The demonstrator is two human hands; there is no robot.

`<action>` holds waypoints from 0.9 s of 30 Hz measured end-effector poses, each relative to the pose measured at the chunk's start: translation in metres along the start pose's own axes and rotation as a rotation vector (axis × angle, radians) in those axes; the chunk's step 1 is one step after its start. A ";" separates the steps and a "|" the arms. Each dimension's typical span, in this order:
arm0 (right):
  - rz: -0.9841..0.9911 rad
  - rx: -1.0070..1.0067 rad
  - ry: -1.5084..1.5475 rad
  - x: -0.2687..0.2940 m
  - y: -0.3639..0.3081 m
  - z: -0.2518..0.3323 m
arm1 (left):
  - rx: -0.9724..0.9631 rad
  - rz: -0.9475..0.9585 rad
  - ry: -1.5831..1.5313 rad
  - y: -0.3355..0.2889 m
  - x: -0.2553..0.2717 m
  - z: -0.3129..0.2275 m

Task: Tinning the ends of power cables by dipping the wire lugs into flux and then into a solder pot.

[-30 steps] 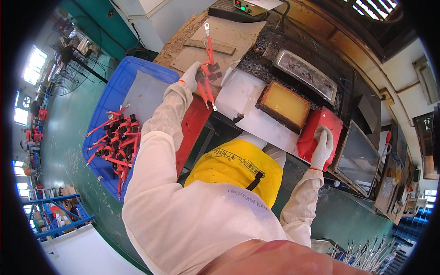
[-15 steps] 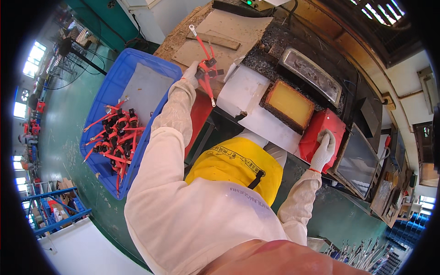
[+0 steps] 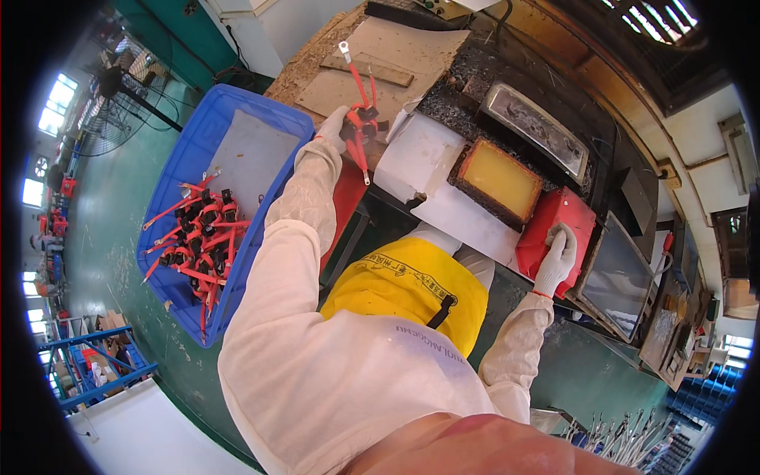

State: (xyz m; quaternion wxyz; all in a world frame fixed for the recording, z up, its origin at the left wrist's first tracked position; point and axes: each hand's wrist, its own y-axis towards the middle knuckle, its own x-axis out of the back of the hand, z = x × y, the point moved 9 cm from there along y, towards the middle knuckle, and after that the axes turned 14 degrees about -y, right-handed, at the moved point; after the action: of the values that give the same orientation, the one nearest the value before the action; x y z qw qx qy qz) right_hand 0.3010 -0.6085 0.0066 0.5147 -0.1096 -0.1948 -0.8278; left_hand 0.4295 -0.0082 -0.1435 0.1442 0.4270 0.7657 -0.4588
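My left hand, in a white glove, is closed around a red cable assembly with black blocks and silver ring terminals. It holds this above the near edge of the workbench, one long lead pointing away and another hanging toward me. My right hand, also gloved, is at the red bin on the right, its fingers curled over the bin. Whatever those fingers may hold is hidden. Between the hands lies a dark-crusted rectangular block with a yellow top, next to a white sheet.
A blue crate at my left holds several similar red cable assemblies. Beyond the yellow-topped block sits a metal-rimmed tray on a blackened surface. A flat wooden strip lies on the bench's far left. A fan stands beyond the crate.
My left hand has shifted slightly to the right with the red cable assembly, whose upper lead now tilts less to the left. My right hand stays at the red bin.
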 end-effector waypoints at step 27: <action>-0.058 -0.014 -0.090 -0.001 0.000 -0.001 | -0.442 -0.060 1.490 0.046 -0.088 -0.099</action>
State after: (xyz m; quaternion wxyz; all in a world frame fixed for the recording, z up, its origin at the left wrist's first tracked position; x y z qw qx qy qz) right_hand 0.3016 -0.6078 0.0050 0.4804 -0.1447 -0.2152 -0.8378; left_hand 0.5344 0.0371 -0.0632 -0.3390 0.5633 0.7456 0.1087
